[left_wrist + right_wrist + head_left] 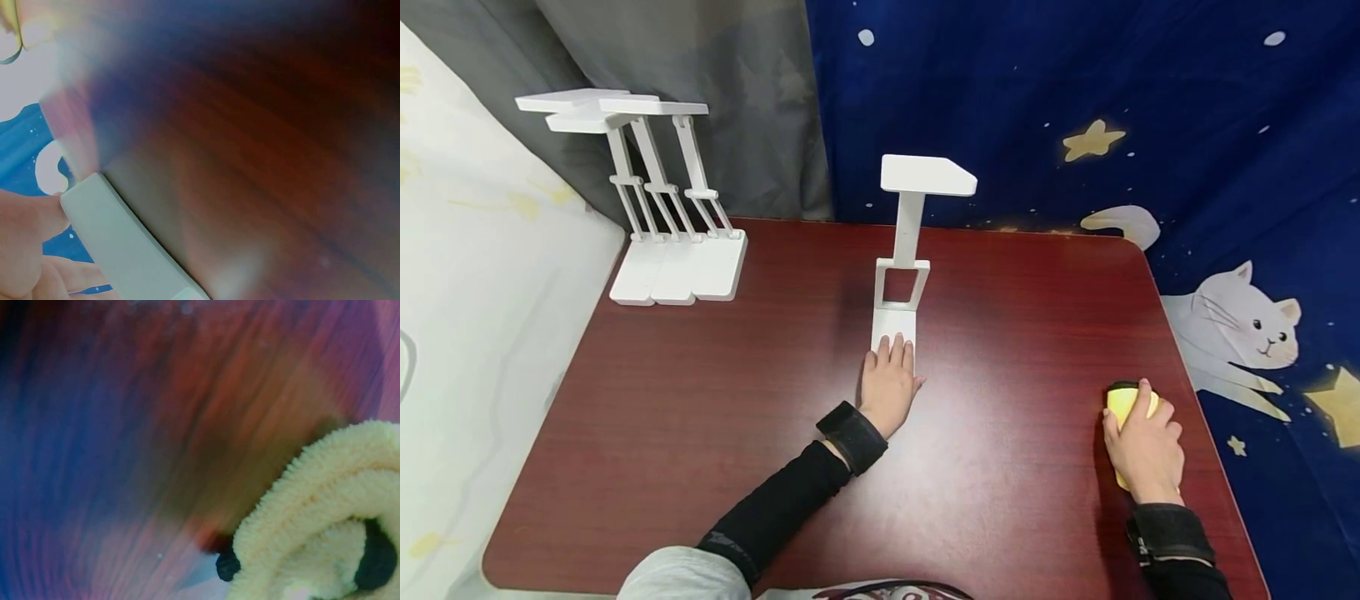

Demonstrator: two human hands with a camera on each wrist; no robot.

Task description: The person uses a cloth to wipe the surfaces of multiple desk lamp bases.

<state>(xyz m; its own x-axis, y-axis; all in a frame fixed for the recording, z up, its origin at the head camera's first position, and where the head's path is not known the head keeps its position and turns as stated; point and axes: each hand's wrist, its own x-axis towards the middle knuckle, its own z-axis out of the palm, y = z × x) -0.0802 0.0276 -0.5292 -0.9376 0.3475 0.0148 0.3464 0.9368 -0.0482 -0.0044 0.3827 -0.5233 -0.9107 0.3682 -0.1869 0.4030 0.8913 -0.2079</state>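
A white folding stand [908, 229] stands upright at the middle of the table, with a flat top plate and an open frame low on its post. Across its white base [125, 237], my left hand [889, 385] rests with fingers straight and pointing forward, thumb out to the right. Part of the base is hidden beneath that hand. Near the table's right edge, my right hand [1146, 450] grips a yellow fluffy cloth [275, 512] with black parts, its fingers curled over the top. The cloth sits low on the tabletop.
Several similar white stands [679, 267] are lined up side by side at the table's back left corner. A grey curtain [722, 125] and a blue curtain [1000, 92] with stars and a cat hang behind the dark red table [760, 375]. A white wall covering [482, 275] borders the left side.
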